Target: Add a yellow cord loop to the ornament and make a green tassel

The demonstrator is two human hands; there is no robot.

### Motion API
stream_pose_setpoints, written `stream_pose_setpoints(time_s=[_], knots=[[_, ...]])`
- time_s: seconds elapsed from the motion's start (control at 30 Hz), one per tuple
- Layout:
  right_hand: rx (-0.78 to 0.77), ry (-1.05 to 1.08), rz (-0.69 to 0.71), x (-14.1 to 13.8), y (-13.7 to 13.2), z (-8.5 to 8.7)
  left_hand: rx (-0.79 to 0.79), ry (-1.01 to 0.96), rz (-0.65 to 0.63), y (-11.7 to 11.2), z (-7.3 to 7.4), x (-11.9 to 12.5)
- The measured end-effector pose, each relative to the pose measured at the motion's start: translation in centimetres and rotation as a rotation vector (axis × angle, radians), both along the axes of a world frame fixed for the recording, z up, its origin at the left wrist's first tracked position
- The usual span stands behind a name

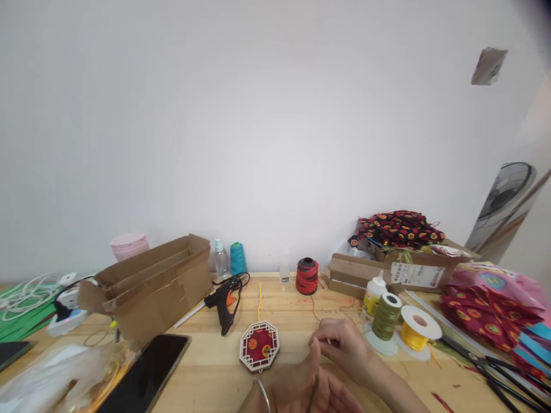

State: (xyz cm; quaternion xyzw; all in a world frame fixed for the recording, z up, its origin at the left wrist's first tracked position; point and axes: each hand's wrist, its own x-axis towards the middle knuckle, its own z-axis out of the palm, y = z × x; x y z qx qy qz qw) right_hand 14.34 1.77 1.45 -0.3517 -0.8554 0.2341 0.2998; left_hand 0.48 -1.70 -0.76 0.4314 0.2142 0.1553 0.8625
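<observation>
My left hand (297, 381), with a silver bangle (262, 396) at the wrist, is at the lower middle, palm turned up. Its thumb points upward and its fingers stretch to the lower right. A thin dark strand (314, 391) seems to lie along the palm. Close to that thumb tip, my right hand (344, 347) has its fingers pinched together; whatever they hold is too small to make out. An octagonal ornament (259, 346) with a white lattice frame and red patterned cloth lies flat just left of my hands, a yellow cord (260, 301) running from its top.
Left stand a cardboard box (159, 298), a black phone (148, 373) and a glue gun (226, 301). Behind is a red thread spool (307, 276). Right are a glue bottle (373, 295), a green thread spool (386, 316), a yellow cord spool (415, 332), scissors (477, 361) and patterned cloth (482, 312).
</observation>
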Motion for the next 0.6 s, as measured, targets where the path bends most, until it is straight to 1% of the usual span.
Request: stream_pose_setpoints(time_s=[0.07,0.13,0.2,0.27,0.33,0.4,0.47,0.53,0.6], knots=[[-0.027,0.002,0.023,-0.2,0.0,-0.4,-0.027,-0.099,-0.029,-0.2,0.1,-0.2],[-0.04,-0.002,0.031,-0.5,-0.3,-0.8,-0.099,-0.28,0.034,-0.3,0.6,-0.4],[-0.036,-0.005,0.039,-0.9,-0.7,-1.1,-0.156,-0.487,0.176,0.0,1.4,-0.7],[-0.022,-0.017,0.08,-1.2,-1.2,-1.3,-0.167,-0.671,0.369,0.6,2.2,-1.2],[0.029,-0.061,0.145,-1.5,-1.5,-1.4,-0.161,-0.779,0.538,1.4,2.5,-1.7],[0.109,-0.133,0.185,-1.6,-1.6,-1.3,-0.168,-0.809,0.651,2.3,2.3,-2.2],[0.192,-0.193,0.191,-1.6,-1.5,-1.2,-0.177,-0.792,0.713,2.8,2.0,-2.4],[0.261,-0.211,0.184,-1.5,-1.4,-0.9,-0.181,-0.767,0.74,3.0,1.6,-2.3],[0.325,-0.198,0.176,-1.3,-1.2,-0.6,-0.173,-0.746,0.734,2.9,1.4,-2.0]])
